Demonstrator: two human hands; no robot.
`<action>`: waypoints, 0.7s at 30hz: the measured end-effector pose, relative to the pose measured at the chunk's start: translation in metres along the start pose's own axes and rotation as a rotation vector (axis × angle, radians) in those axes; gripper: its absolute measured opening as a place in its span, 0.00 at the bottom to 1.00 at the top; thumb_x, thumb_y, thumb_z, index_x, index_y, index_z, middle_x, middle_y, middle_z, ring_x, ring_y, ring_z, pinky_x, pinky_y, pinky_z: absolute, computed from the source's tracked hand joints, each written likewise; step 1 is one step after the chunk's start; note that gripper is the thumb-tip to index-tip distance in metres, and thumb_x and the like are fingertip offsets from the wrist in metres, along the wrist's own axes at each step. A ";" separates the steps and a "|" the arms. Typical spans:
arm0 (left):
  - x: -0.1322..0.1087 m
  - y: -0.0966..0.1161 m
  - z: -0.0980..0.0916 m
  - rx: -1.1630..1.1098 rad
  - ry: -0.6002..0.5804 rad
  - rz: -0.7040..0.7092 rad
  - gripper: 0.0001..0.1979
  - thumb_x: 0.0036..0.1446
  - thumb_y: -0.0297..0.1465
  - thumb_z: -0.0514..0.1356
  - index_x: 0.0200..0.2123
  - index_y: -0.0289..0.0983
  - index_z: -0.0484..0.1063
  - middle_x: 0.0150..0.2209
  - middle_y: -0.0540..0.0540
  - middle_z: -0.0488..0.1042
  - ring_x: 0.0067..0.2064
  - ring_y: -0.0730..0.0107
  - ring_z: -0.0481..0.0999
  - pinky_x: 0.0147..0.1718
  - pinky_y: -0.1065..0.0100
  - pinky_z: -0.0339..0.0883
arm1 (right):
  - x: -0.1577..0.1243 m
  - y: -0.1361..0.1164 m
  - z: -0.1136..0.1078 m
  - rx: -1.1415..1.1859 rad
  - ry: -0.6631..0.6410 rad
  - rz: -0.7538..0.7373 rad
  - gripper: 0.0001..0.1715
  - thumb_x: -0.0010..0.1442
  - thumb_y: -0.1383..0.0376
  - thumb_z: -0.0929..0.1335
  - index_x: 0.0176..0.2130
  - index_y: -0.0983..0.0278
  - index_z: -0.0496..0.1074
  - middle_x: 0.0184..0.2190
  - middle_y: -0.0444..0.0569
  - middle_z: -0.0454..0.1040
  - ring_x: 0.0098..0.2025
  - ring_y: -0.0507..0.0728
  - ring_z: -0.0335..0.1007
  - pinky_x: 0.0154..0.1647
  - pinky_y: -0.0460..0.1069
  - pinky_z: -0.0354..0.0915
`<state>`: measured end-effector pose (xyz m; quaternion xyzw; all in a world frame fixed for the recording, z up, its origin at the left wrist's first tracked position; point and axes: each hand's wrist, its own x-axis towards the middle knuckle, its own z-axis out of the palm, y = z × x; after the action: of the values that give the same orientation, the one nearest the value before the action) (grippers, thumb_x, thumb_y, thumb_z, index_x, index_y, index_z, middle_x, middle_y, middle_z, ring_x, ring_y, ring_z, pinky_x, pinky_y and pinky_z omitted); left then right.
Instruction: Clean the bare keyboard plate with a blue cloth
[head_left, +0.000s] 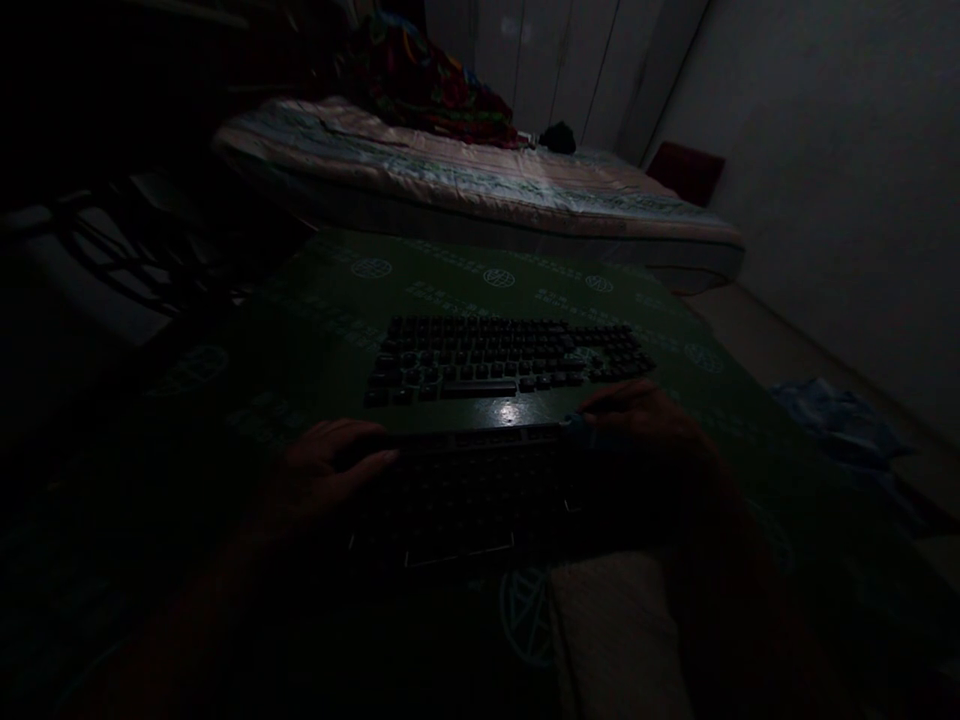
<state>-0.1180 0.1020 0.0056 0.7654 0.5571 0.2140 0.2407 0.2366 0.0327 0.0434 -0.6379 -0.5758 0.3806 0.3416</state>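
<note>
In dim light, a dark keyboard base (465, 490) without its keycaps lies in front of me on a green printed table. My left hand (334, 460) grips its far left edge, thumb on top and fingers behind. Over the far right part of the base, my right hand (637, 415) pinches a small blue thing (576, 425) with a pale tip that touches or almost touches the far edge. Its kind is too dark to tell. Loose black keycaps (480, 350) stand laid out in keyboard order just beyond the base.
A folded beige cloth (619, 630) lies on the green tabletop (285, 310) near me, at the right. Past the table stands a bed (450, 180) with a red patterned blanket (442, 95). Blue fabric (840, 415) lies on the floor at the right.
</note>
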 end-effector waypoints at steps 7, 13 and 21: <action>0.000 0.000 0.000 -0.007 0.026 -0.005 0.25 0.42 0.53 0.55 0.36 0.41 0.73 0.43 0.46 0.75 0.45 0.57 0.73 0.46 0.58 0.68 | 0.000 0.000 -0.001 -0.037 0.019 0.046 0.07 0.45 0.63 0.72 0.28 0.64 0.79 0.28 0.49 0.78 0.31 0.57 0.72 0.31 0.50 0.66; 0.001 -0.002 0.001 -0.004 0.021 -0.044 0.26 0.41 0.53 0.55 0.36 0.41 0.74 0.43 0.46 0.74 0.45 0.56 0.73 0.48 0.57 0.66 | 0.000 -0.003 -0.001 -0.001 -0.012 0.013 0.09 0.44 0.62 0.72 0.28 0.64 0.79 0.27 0.48 0.78 0.30 0.56 0.72 0.31 0.49 0.65; 0.002 -0.004 0.000 -0.013 -0.008 0.010 0.25 0.44 0.52 0.55 0.38 0.41 0.73 0.43 0.45 0.75 0.46 0.58 0.73 0.46 0.60 0.68 | 0.000 0.000 0.001 0.022 0.034 0.027 0.09 0.43 0.63 0.73 0.28 0.65 0.79 0.27 0.48 0.78 0.30 0.55 0.72 0.32 0.49 0.66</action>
<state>-0.1203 0.1048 0.0031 0.7676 0.5508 0.2157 0.2468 0.2353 0.0330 0.0431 -0.6480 -0.5573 0.3806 0.3532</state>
